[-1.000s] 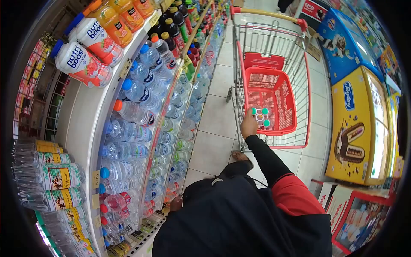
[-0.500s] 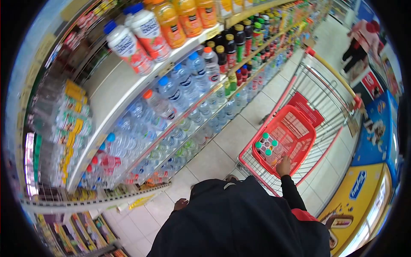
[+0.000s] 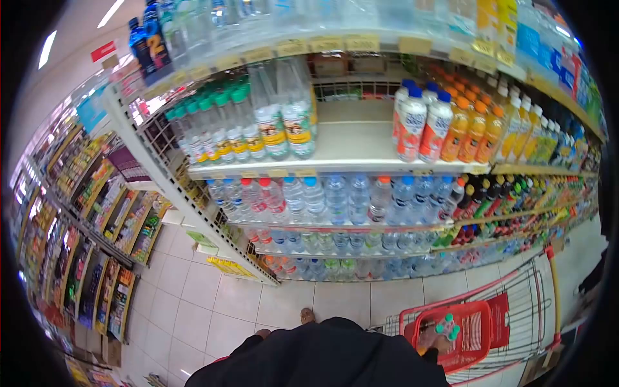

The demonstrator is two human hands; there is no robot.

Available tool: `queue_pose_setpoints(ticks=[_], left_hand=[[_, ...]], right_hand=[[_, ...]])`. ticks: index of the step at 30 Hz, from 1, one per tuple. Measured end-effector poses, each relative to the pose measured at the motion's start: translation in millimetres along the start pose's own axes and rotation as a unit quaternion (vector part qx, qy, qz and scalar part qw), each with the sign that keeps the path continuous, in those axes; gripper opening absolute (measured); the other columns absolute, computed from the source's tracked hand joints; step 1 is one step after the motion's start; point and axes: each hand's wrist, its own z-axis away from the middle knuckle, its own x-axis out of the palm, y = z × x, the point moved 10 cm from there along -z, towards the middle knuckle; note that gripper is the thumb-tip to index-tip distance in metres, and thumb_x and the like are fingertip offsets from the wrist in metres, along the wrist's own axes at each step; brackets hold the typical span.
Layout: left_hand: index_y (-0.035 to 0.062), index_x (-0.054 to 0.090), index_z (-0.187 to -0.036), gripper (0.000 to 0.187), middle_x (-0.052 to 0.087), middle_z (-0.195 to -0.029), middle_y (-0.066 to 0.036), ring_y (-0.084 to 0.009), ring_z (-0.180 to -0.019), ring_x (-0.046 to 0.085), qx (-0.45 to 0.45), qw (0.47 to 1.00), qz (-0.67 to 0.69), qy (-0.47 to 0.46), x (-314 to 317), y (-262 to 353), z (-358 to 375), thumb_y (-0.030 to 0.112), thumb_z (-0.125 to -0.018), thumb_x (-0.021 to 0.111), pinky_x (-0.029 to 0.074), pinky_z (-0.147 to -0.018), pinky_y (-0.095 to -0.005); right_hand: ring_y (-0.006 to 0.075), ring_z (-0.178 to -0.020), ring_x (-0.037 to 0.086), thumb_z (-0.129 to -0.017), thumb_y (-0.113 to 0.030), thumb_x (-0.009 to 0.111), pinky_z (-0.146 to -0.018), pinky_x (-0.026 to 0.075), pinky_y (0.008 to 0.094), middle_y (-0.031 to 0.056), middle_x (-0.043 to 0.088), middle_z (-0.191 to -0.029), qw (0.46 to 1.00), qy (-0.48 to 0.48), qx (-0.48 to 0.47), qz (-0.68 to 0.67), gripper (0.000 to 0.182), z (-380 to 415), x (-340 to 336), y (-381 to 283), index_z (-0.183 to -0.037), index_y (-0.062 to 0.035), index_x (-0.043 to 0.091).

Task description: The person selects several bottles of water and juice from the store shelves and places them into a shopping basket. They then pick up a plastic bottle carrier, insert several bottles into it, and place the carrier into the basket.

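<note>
My right hand (image 3: 440,344) reaches over the near side of a red shopping basket (image 3: 485,345), right beside a cluster of clear bottles with green caps (image 3: 447,327) standing in it. Whether its fingers touch or grip a bottle is too small to make out. The basket sits in a metal shopping cart (image 3: 525,290) with a red-edged frame. Of my left hand (image 3: 263,333), only a small part shows past my dark clothing, low near my body and away from the shelves. Its fingers are mostly hidden.
Ahead stands a long drinks shelf (image 3: 354,164) with green-capped bottles (image 3: 238,126), white-and-red bottles with blue caps (image 3: 422,126), orange drinks (image 3: 474,132) and water bottles below. More stocked shelves (image 3: 97,277) line the left. A tiled floor (image 3: 284,303) lies between.
My view has swung left and up to face the drinks shelf, so the cart now appears lower right. My right hand is closer to the bottles; less of my left hand shows.
</note>
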Motion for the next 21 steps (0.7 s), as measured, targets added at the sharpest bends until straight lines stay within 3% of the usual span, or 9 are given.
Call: queue_pose_setpoints(ticks=[2, 3, 4, 8, 11, 13, 15, 18, 21], left_hand=[[0.0088, 0.066, -0.097, 0.050, 0.063, -0.103, -0.015, -0.0305, -0.102, 0.058, 0.028, 0.999, -0.020, 0.007, -11, 13, 0, 0.052, -0.076, 0.051, 0.045, -0.088, -0.0404], [0.0086, 0.066, -0.098, 0.051, 0.063, -0.104, -0.015, -0.0305, -0.103, 0.057, 0.027, 1.000, -0.016, -0.003, -11, 17, -2, 0.053, -0.076, 0.052, 0.045, -0.088, -0.0405], [0.0083, 0.065, -0.098, 0.051, 0.063, -0.105, -0.015, -0.0306, -0.103, 0.057, 0.022, 1.000, -0.012, -0.012, -4, 13, -16, 0.053, -0.076, 0.052, 0.045, -0.089, -0.0405], [0.0078, 0.063, -0.104, 0.053, 0.061, -0.107, -0.016, -0.0309, -0.105, 0.056, 0.062, 0.998, 0.025, 0.020, -78, 98, 44, 0.052, -0.077, 0.053, 0.044, -0.090, -0.0402], [0.0092, 0.060, -0.107, 0.051, 0.061, -0.108, -0.014, -0.0308, -0.104, 0.056, 0.105, 0.991, 0.021, 0.081, -112, 133, 37, 0.050, -0.078, 0.055, 0.044, -0.090, -0.0389], [0.0095, 0.057, -0.114, 0.052, 0.059, -0.112, -0.015, -0.0313, -0.105, 0.055, 0.133, 0.987, 0.014, 0.089, -142, 170, 54, 0.048, -0.080, 0.054, 0.042, -0.092, -0.0394], [0.0089, 0.056, -0.115, 0.049, 0.061, -0.109, -0.015, -0.0312, -0.103, 0.056, 0.161, 0.982, 0.002, 0.101, -150, 190, 46, 0.045, -0.082, 0.053, 0.043, -0.090, -0.0399], [0.0092, 0.055, -0.115, 0.048, 0.059, -0.111, -0.014, -0.0310, -0.105, 0.055, 0.198, 0.976, 0.009, 0.091, -164, 220, 65, 0.042, -0.080, 0.054, 0.043, -0.090, -0.0394], [0.0100, 0.054, -0.116, 0.047, 0.058, -0.113, -0.015, -0.0308, -0.105, 0.054, 0.220, 0.970, -0.003, 0.099, -160, 231, 74, 0.041, -0.081, 0.053, 0.042, -0.091, -0.0392]], right_hand=[[0.0221, -0.077, 0.062, -0.077, -0.019, 0.064, -0.067, 0.047, 0.0357, 0.0152, 0.066, -0.087, 0.929, 0.027, -0.195, -0.314, 0.028, -14, -21, -12, -0.092, 0.0043, 0.062], [0.0266, -0.076, 0.062, -0.078, -0.027, 0.061, -0.069, 0.046, 0.0395, 0.0196, 0.066, -0.085, 0.941, 0.045, -0.201, -0.269, 0.037, -13, -40, -13, -0.094, 0.0067, 0.061], [0.0236, -0.074, 0.061, -0.077, -0.024, 0.062, -0.068, 0.045, 0.0389, 0.0202, 0.065, -0.083, 0.975, 0.075, -0.166, -0.126, 0.034, -15, -58, -13, -0.090, 0.0078, 0.061], [0.0247, -0.071, 0.061, -0.076, -0.021, 0.061, -0.064, 0.044, 0.0410, 0.0227, 0.064, -0.078, 0.956, 0.119, -0.221, -0.152, 0.029, 2, -110, -46, -0.085, 0.0070, 0.061], [0.0234, -0.060, 0.058, -0.073, -0.018, 0.062, -0.057, 0.043, 0.0409, 0.0215, 0.061, -0.067, 0.976, 0.137, -0.172, 0.007, 0.025, 4, -130, -71, -0.074, 0.0071, 0.059], [0.0343, -0.055, 0.057, -0.069, -0.011, 0.057, -0.052, 0.041, 0.0449, 0.0243, 0.059, -0.065, 0.952, -0.002, -0.294, 0.084, 0.018, 14, -112, -115, -0.069, 0.0073, 0.058], [0.0350, -0.047, 0.053, -0.063, -0.007, 0.055, -0.047, 0.037, 0.0471, 0.0228, 0.055, -0.054, 0.940, 0.049, -0.335, 0.053, 0.015, 6, -112, -122, -0.058, 0.0068, 0.054], [0.0331, -0.051, 0.059, -0.056, -0.016, 0.066, -0.049, 0.043, 0.0435, 0.0201, 0.057, -0.055, 0.920, -0.046, -0.375, 0.109, 0.020, 37, -105, -164, -0.056, 0.0027, 0.057], [0.0314, -0.054, 0.062, -0.056, -0.019, 0.070, -0.053, 0.049, 0.0408, 0.0180, 0.060, -0.057, 0.898, -0.130, -0.370, 0.202, 0.022, -6, -38, -126, -0.060, 0.0017, 0.061]])
